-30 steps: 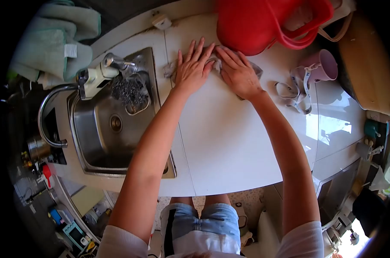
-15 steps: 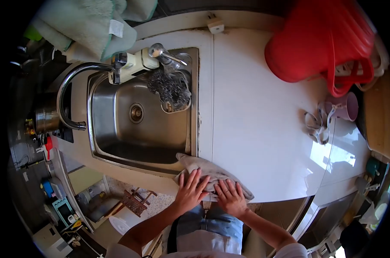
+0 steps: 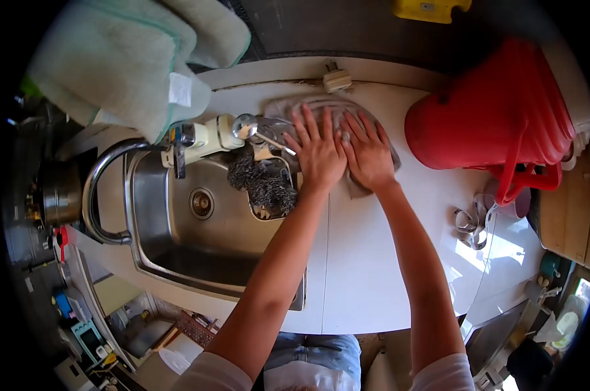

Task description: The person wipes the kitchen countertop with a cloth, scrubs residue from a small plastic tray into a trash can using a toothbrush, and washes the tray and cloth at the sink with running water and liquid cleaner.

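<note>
A grey-brown cloth (image 3: 288, 106) lies spread on the white countertop (image 3: 373, 260), close to the back ledge and right of the sink. My left hand (image 3: 321, 153) presses flat on it, fingers stretched away from me. Beside it, my right hand (image 3: 368, 151) also lies flat on the cloth with fingers extended; the thumbs are close together. Just left of my left hand is the soap dispenser's metal nozzle (image 3: 246, 126). A dark steel-wool scourer (image 3: 262, 186) rests in a small caddy at the sink's right side.
The steel sink (image 3: 197, 251) has a curved faucet (image 3: 93, 189) at its left. A red bucket (image 3: 461, 124) stands to the right, with a pinkish cup (image 3: 513, 199) and a coiled strap (image 3: 471, 228) in front. A plug (image 3: 336, 79) sits on the back ledge; pale towels (image 3: 126, 62) hang upper left.
Both hands and the cloth have moved from the counter's front edge to its back, near the ledge. My arms are now stretched out, and the view has shifted.
</note>
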`<state>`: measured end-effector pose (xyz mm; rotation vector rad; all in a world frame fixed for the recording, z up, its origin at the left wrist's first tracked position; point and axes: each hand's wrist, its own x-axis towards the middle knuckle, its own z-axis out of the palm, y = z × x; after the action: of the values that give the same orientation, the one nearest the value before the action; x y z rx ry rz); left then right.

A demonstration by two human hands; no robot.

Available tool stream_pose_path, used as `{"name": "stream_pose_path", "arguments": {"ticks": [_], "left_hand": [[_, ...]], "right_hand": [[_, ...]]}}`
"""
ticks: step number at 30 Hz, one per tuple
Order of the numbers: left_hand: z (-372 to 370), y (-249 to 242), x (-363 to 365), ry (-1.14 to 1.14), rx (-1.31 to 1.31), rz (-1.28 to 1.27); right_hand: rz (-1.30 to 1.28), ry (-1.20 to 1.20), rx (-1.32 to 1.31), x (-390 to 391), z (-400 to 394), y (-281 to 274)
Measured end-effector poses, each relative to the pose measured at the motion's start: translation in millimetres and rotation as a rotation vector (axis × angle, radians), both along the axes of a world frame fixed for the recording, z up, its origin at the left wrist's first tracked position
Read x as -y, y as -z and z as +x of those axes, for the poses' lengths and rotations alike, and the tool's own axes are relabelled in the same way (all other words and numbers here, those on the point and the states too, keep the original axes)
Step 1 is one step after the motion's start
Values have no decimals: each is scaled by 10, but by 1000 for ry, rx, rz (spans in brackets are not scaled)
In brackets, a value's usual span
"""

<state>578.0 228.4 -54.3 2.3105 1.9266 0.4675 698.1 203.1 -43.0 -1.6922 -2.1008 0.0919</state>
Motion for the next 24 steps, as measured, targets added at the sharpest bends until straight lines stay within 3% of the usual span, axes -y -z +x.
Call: {"name": "stream_pose_path", "arguments": {"ticks": [3, 6, 12, 15, 19, 24], "left_hand": [[114, 25, -260, -155, 56, -16], [239, -68, -414, -313, 146, -71], [105, 171, -383, -70, -20, 33], [16, 68, -40, 90, -118, 27], [-82, -68, 815, 350, -56, -69], [-644, -327, 1965, 600, 88, -313]], "right_hand": [[50, -86, -121, -369, 150, 62], [30, -104, -68, -542, 278, 43], [127, 49, 95, -370, 190, 70], [67, 151, 93, 100, 131, 58], [-103, 303, -36, 1118, 66, -54], [-155, 262, -409, 2560, 30, -188]]}}
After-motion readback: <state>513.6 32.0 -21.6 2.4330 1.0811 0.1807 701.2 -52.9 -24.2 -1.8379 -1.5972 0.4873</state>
